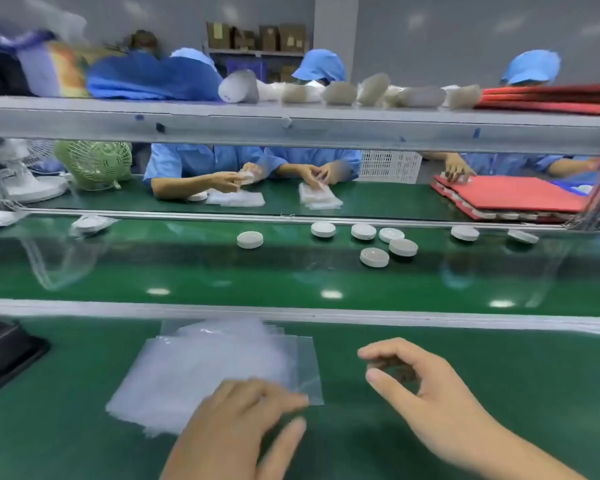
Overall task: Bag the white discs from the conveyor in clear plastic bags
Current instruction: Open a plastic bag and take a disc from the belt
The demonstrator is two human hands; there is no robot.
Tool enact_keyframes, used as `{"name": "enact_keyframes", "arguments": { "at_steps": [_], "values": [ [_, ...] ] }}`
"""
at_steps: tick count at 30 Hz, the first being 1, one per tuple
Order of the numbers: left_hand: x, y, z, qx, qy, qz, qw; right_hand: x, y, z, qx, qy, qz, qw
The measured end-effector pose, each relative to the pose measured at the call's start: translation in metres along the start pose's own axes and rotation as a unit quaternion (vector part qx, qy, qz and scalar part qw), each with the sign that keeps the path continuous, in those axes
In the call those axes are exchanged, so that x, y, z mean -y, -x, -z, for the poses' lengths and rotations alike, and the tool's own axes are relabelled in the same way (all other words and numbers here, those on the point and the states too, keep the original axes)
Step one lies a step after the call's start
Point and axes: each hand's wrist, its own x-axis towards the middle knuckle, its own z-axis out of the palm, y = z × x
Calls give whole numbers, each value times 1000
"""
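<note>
1. The green conveyor (291,271) runs left to right across mid-scene.
2. A stack of clear plastic bags (201,368) lies on the near worktop (66,427).
3. The left hand (236,424) rests straight fingers on the stack's near right corner.
4. The right hand (426,389) hovers right of the stack, fingers loosely curved, thumb and forefinger apart, holding nothing.
5. White discs (374,257) lie loose along the conveyor's far side.

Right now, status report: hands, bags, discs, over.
Left hand fingers on the clear bag stack, right hand empty, loosely curled beside it. White discs loose on the conveyor, none in hand. Only the rail between.
</note>
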Motion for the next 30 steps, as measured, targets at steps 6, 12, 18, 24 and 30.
{"name": "enact_keyframes", "arguments": {
  "at_steps": [6, 12, 18, 24, 30],
  "values": [
    [29, 69, -91, 253, -48, 3, 966, -26, -79, 17, -61, 27, -60, 996],
    [58, 32, -81, 492, 192, -4, 849, -74, -184, 27, -34, 245, -120, 962],
    [87, 20, -131, 414, 103, -51, 903, -97, -279, 5, -1, 384, -142, 912],
    [91, 6, -120, 372, 165, 90, 909, -120, -334, -15, 36, 449, -161, 878],
    [94, 18, -125, 50, 193, 169, 965, -115, -324, -12, 17, 510, -75, 857]
  ]
}}
